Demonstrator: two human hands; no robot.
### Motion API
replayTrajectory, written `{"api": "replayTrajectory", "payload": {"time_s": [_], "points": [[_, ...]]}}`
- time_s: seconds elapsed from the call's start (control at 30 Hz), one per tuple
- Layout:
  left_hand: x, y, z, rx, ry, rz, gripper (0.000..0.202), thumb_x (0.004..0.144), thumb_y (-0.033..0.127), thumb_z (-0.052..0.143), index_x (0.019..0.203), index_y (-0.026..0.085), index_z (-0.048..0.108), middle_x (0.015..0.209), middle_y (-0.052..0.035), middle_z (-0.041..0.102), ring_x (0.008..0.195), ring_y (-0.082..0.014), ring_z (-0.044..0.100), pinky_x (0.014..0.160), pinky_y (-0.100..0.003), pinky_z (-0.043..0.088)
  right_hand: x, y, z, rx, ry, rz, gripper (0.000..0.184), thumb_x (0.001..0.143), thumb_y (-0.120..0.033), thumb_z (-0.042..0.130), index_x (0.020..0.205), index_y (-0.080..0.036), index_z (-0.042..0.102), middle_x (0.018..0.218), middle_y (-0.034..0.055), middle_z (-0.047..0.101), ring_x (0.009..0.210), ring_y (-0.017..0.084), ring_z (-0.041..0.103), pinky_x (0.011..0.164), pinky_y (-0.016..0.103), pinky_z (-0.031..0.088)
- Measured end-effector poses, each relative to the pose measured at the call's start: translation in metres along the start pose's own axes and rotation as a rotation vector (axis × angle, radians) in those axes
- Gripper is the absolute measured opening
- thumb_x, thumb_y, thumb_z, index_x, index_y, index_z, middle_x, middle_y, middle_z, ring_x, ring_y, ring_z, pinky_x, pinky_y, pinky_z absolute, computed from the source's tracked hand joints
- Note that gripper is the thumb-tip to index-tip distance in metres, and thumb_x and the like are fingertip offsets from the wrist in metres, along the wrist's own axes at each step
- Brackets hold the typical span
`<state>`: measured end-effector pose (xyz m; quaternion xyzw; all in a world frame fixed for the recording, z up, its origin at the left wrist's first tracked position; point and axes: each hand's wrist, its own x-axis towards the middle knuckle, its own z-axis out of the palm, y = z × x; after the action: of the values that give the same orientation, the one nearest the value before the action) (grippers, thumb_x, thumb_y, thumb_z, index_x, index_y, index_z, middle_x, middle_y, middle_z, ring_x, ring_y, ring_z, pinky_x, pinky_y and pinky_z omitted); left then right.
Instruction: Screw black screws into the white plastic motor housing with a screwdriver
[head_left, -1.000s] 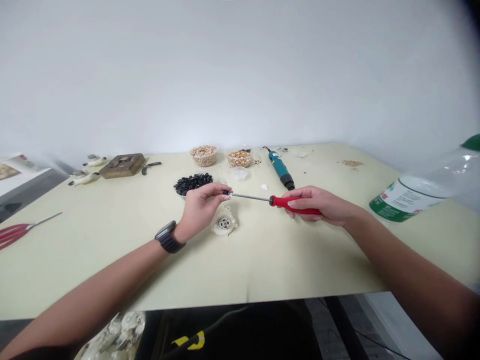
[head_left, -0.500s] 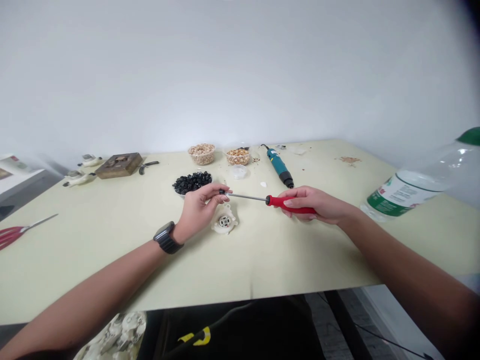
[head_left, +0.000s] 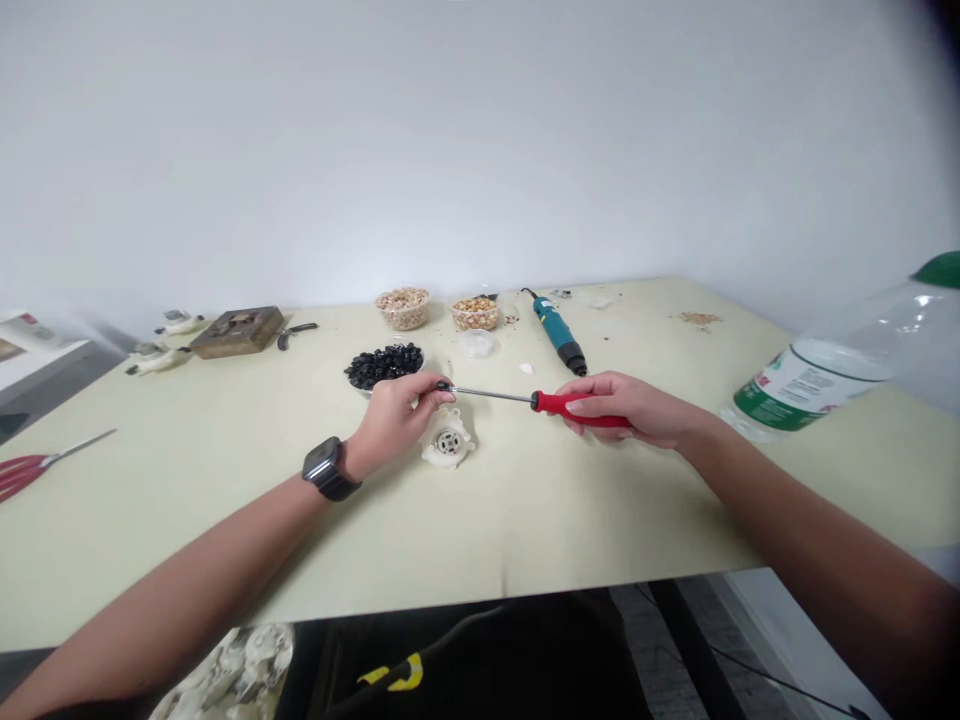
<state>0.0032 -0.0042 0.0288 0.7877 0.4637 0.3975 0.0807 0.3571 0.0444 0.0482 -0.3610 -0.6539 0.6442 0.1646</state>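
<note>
My right hand [head_left: 630,405] is wrapped round the red handle of a screwdriver [head_left: 566,405], whose metal shaft points left. At the shaft's tip, my left hand [head_left: 397,420] pinches a small black part [head_left: 444,386] between thumb and fingertips; its exact kind is too small to make out. Just below these fingertips, a cream plastic housing with a round motor [head_left: 448,442] lies on the table. Behind my left hand stands a clear bowl of small black parts [head_left: 384,366], partly covered by the hand.
Behind are two tubs of small pieces [head_left: 403,308] [head_left: 475,313] and a teal electric screwdriver [head_left: 556,332]. A large bottle [head_left: 817,385] stands at right. Red-handled scissors [head_left: 26,475], a wooden block [head_left: 238,332] and a black-handled tool [head_left: 296,334] lie at left.
My left hand has shifted very slightly left, and its fingers have turned a little around the small black part at the screwdriver's tip. My right hand is nearly still.
</note>
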Motion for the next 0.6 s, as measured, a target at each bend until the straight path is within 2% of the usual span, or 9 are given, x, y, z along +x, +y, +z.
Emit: {"api": "replayTrajectory", "payload": {"time_s": [0.3,0.5,0.6], "points": [[-0.0014,-0.0014,0.0034,0.008,0.011,0.051,0.018,0.105,0.028,0.057,0.102,0.018,0.072,0.090,-0.0039,0.082,0.072,-0.0142,0.071,0.066,-0.024,0.046,0.0043,0.0024,0.0042,0.067,-0.002,0.008,0.038,0.094,-0.050,0.081,0.108,-0.014,0.077,0.074,0.0028,0.064,0.048,0.005,0.031,0.045,0.026,0.020],[-0.0026,0.0024,0.0043,-0.038,0.075,0.026,0.018,0.099,0.020,0.059,0.087,0.018,0.072,0.071,0.0008,0.074,0.061,-0.0111,0.062,0.061,-0.023,0.042,0.0047,0.0053,0.0059,-0.016,0.023,-0.006,0.043,0.098,-0.058,0.075,0.103,-0.015,0.077,0.080,0.0062,0.068,0.048,0.007,0.034,0.045,0.027,0.020],[-0.0012,0.0036,0.0041,-0.075,0.111,-0.019,0.019,0.095,0.019,0.060,0.082,0.017,0.073,0.070,0.0002,0.073,0.062,-0.0117,0.061,0.061,-0.024,0.041,0.0043,0.0027,0.0104,-0.131,0.057,-0.064,0.042,0.097,-0.058,0.076,0.096,-0.017,0.075,0.082,0.0052,0.069,0.050,0.007,0.039,0.047,0.027,0.024]]}}
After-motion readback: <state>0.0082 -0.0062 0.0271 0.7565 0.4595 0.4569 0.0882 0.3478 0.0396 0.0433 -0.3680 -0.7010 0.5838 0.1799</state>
